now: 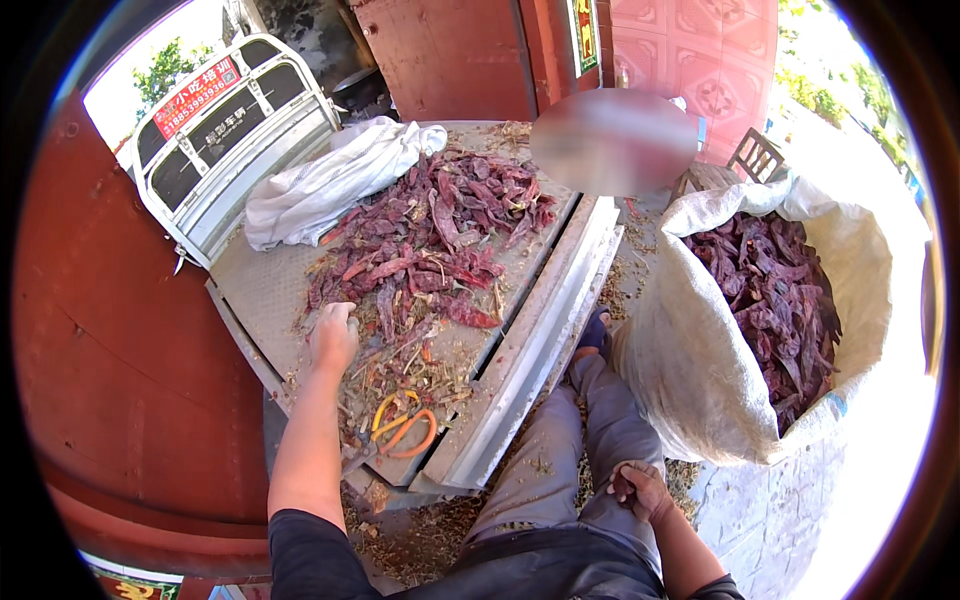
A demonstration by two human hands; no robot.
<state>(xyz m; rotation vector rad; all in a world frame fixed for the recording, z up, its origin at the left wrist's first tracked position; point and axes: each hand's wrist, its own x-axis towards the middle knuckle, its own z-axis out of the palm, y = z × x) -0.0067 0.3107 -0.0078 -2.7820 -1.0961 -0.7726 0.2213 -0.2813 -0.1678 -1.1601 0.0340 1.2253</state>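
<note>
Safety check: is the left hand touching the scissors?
Apart. The head view shows littered truck bed between the left hand and the scissors.

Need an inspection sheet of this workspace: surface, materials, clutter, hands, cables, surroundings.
Surface: grey metal cargo bed, littered with plant debris.
Job's things: heap of dried red peppers on the bed; large open sack beside it, holding more peppers.
Clutter: crumpled white sack behind the heap; shears with orange and yellow handles near the bed's edge.
Grippers: bare left hand at the heap's near edge, grip unclear; right hand by the thigh, fingers closed on a small dark piece.
Cables: nothing seen.
Surroundings: red panel left, pink wall, wooden chair.
</note>
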